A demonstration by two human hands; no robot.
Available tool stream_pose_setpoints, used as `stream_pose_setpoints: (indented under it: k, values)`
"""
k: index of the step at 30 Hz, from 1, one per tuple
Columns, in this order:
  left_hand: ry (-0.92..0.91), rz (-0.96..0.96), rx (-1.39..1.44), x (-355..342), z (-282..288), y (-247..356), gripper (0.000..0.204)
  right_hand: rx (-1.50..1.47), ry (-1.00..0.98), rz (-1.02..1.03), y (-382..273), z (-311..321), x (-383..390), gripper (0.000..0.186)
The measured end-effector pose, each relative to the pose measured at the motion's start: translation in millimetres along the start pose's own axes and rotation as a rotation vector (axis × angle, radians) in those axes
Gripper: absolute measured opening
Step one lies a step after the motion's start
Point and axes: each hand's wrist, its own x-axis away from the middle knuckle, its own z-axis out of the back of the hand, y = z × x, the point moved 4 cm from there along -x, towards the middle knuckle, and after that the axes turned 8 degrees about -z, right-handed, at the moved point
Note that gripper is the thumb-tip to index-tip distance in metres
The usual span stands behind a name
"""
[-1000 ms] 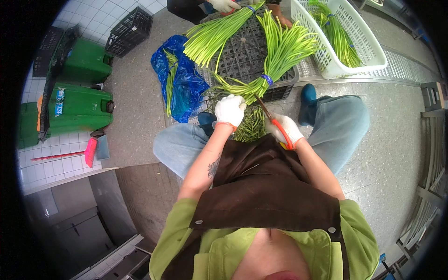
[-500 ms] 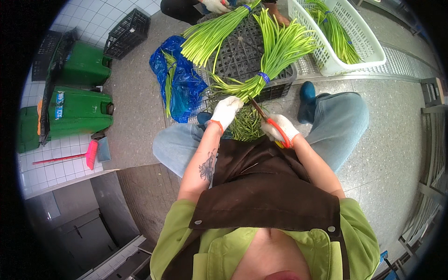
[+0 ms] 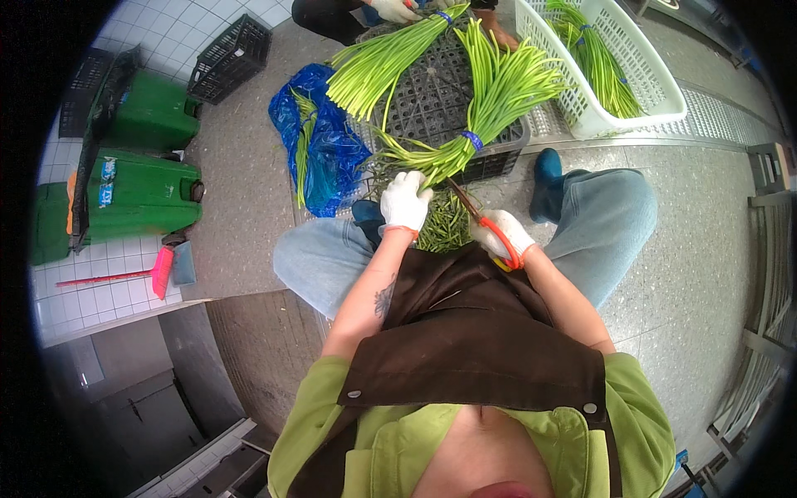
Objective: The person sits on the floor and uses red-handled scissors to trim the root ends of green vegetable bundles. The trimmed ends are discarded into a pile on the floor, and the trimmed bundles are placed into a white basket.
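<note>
My left hand [image 3: 405,203], in a white cotton glove, grips the cut ends of a bundle of long green stems [image 3: 506,95] bound with a purple band. My right hand [image 3: 496,232], gloved too, is closed on red-handled scissors [image 3: 466,197], whose blades reach up beside those ends. The bundle lies over a black plastic crate [image 3: 427,87], next to a second bundle [image 3: 365,70]. Short green trimmings [image 3: 444,232] are heaped below my hands. A blue plastic bag [image 3: 324,162] with more stems lies to the left.
A co-worker's gloved hand [image 3: 394,10] is at the crate's far side. A white basket [image 3: 594,116] of bundles stands back right. Green bins [image 3: 145,187], another black crate [image 3: 228,58] and a pink broom [image 3: 162,270] are left; metal rails [image 3: 760,340] run along the right.
My left hand has shifted slightly at the stem ends, and the scissors have moved a little in my right hand. The bundles stay nearly in place.
</note>
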Motion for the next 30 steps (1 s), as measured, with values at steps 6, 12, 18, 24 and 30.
stream_pose_setpoints:
  k: [6,12,18,24,30]
  values:
    - [0.031,0.048,0.094,-3,7,1,0.021,-0.229,-0.131,0.004,-11,-4,7,0.018]
    - [0.018,0.562,1.01,14,0,-18,0.013,-0.24,-0.064,-0.124,-8,1,-13,0.019]
    - [0.027,0.591,1.077,25,0,-8,0.013,-0.173,-0.143,-0.043,-12,-4,5,0.019]
    - [-0.02,0.331,0.756,34,2,1,0.022,0.165,-0.002,0.036,-14,0,-10,0.024]
    - [-0.199,-0.087,-0.119,46,44,26,0.041,0.386,0.207,0.221,-3,2,2,0.023]
